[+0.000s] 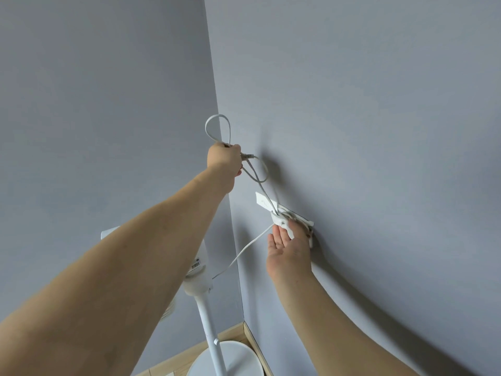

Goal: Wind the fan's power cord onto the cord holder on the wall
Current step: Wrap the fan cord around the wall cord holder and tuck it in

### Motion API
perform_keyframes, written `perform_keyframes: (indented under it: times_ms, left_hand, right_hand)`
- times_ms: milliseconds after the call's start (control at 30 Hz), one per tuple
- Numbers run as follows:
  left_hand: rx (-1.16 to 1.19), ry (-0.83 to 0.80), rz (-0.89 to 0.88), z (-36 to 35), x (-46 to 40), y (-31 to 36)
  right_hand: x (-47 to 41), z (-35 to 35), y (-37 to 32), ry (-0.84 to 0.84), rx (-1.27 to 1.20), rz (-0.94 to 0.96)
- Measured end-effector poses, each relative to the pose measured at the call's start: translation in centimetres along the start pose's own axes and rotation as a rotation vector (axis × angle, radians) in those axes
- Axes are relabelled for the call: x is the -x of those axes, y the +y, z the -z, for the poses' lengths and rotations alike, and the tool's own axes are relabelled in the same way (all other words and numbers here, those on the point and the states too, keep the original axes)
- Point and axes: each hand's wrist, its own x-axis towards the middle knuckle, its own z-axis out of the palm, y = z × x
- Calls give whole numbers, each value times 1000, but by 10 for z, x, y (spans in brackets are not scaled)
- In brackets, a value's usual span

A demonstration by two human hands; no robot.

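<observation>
A white cord holder (267,202) is fixed on the grey wall right of the corner, with several turns of the white power cord (259,180) wound round its lower part. My left hand (224,158) is raised above and left of the holder and grips a bunch of the cord; one loop stands up above the fist and the plug end pokes out to the right. My right hand (288,246) lies against the holder from below, palm up, fingers pressing on the wound cord. A slack run of cord drops from the holder to the white fan (198,283).
The fan's pole (210,329) and round white base (238,359) stand in the corner on a light wooden floor (233,333). Two grey walls meet at the corner line just left of the holder. My left forearm crosses in front of the fan head.
</observation>
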Motion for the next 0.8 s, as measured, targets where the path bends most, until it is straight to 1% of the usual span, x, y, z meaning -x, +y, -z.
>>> perform_keyframes:
  times_ms: [167, 267, 400, 467, 500, 567, 600, 733, 800]
  left_hand:
    - [6, -95, -64, -7, 15, 14]
    - [-12, -157, -105, -8, 28, 26]
    - [-76, -229, -118, -3, 45, 43]
    - [-101, -260, -103, 2, 51, 50]
    - [-109, -277, -91, 4, 54, 53]
    - [-124, -316, -69, 8, 60, 58]
    - [-137, -333, -62, 10, 62, 60]
    - [-193, -372, -53, 19, 67, 64]
    - [-211, -392, -57, 24, 69, 67]
  right_hand:
    - [0, 0, -5, 2, 43, -34]
    - [4, 2, -11, -24, 157, -69]
    - [19, 13, -21, -39, 409, -219]
    - [28, 16, -29, -28, 645, -278]
    - [33, 15, -34, -23, 791, -263]
    - [41, 6, -46, -22, 1052, -135]
    - [43, -1, -54, -24, 1152, -33]
    - [38, -34, -73, -148, 1525, 498]
    - [35, -50, -73, -205, 1695, 656]
